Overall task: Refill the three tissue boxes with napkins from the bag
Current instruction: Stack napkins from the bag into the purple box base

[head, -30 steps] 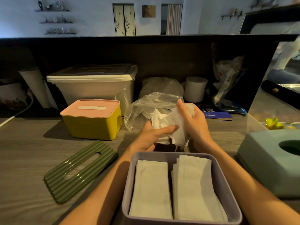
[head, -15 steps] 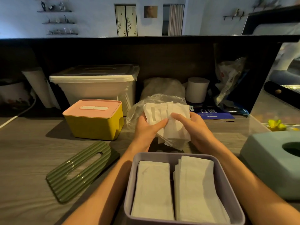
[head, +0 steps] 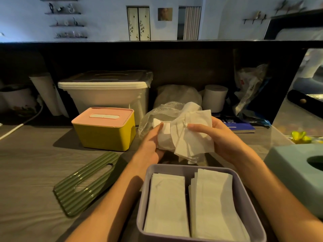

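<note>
Napkins sit bunched between both hands just above the open purple box — probably to square the stack before it goes in beside the two piles already there. Left hand cups the bundle's left edge, fingers curled; right hand pinches its right side, thumb on top. Behind them the bag sags — green lid lies aside.

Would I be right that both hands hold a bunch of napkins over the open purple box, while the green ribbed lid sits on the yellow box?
Not quite. The head view shows the green ribbed lid lying flat on the table, left of the purple box; the yellow box wears a pink lid. Both hands do hold the napkins.
</note>
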Available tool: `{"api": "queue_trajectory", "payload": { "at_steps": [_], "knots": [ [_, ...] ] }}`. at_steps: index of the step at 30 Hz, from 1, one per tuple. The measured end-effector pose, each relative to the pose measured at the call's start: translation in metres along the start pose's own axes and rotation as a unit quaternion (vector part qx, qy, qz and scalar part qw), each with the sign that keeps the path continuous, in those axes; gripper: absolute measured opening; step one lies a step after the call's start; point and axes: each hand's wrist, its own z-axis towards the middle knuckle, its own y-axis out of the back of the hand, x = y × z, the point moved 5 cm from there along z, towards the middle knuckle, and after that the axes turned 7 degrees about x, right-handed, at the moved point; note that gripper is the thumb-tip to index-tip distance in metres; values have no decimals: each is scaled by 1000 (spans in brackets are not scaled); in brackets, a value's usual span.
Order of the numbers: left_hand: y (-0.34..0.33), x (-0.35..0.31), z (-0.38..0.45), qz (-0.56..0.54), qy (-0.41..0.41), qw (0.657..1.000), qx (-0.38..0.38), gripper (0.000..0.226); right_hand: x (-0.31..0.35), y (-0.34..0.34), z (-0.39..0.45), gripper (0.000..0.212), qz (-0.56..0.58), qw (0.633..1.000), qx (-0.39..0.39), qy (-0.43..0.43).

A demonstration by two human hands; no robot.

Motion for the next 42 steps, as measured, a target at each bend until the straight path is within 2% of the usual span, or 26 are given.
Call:
{"api": "queue_trajectory", "payload": {
  "at_steps": [3,8,10,12,16,18,22,25,27,29,31,35,38,40,42],
  "knots": [
    [0,-2,-2,15,6,1000,21,34,-1,0,-2,29,-30,999,13,-23],
    [7,-8,4,90,-31,993,68,74,-4,6,-2,22,-89,994,-1,-64],
    [8,-10,7,112,-62,989,71,69,-3,11,-2,22,-97,993,-26,-61],
    [8,-10,9,127,-74,987,66,53,-2,15,-1,26,-104,992,-56,-47],
    [9,-9,10,73,-24,992,101,31,5,19,-3,24,-82,993,-86,-7],
    [10,-9,6,82,-6,988,130,32,9,16,-4,34,-67,996,-62,4],
    [18,-5,10,162,-5,980,113,44,12,10,-7,47,-55,998,15,-7],
    [16,-3,8,165,6,979,115,14,9,8,-9,46,-78,995,59,-23],
    [11,-3,7,179,24,973,145,17,6,9,-8,48,-96,993,62,-39],
    [3,-2,5,241,40,955,169,13,3,10,-7,35,-125,989,58,-53],
    [0,-1,7,283,41,943,170,36,2,10,-5,21,-174,982,52,-56],
    [-8,10,0,206,116,941,242,61,5,11,-2,15,-295,955,17,-37],
    [-5,11,2,255,88,931,245,40,4,13,1,17,-327,945,-7,-19],
    [0,13,8,285,76,922,250,36,4,16,2,20,-332,943,-26,-5],
    [3,12,14,274,66,936,213,27,4,22,2,23,-318,946,-59,-2]
  ]
}}
